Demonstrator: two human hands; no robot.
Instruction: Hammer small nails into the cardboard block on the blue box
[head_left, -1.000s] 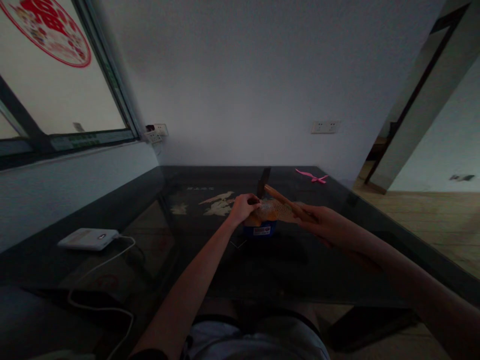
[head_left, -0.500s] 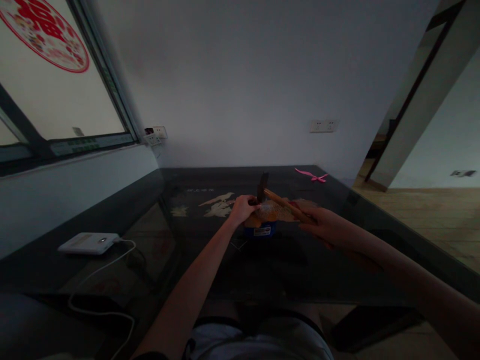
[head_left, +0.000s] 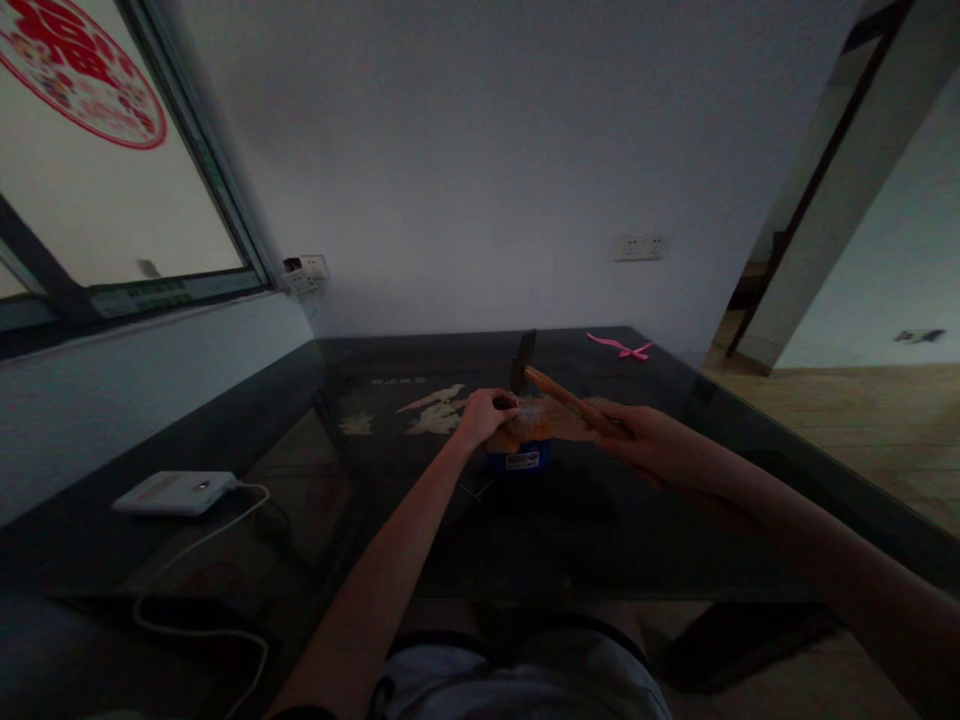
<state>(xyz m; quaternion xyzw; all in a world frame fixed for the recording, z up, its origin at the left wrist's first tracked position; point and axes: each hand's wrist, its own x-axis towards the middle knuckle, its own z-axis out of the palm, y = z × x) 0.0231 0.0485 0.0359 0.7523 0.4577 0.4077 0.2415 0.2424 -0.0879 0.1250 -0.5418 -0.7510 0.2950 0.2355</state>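
My right hand [head_left: 634, 435] is closed round the wooden handle of a hammer [head_left: 562, 392], whose dark head stands up just right of my left hand. My left hand [head_left: 486, 412] pinches something too small to make out at the left part of an orange-brown patterned piece [head_left: 551, 418]. That piece lies over a blue container [head_left: 527, 458] on the dark table. The hammer head is above the patterned piece, near my left fingertips.
On the dark glossy table [head_left: 420, 520], a white power bank [head_left: 176, 493] with a white cable lies at the left. A pink ribbon [head_left: 621, 347] lies near the far right edge. Wall and window stand behind and to the left.
The hammer head has risen slightly above the patterned piece. My left hand stays at about the same place. The whole view has shifted a little.
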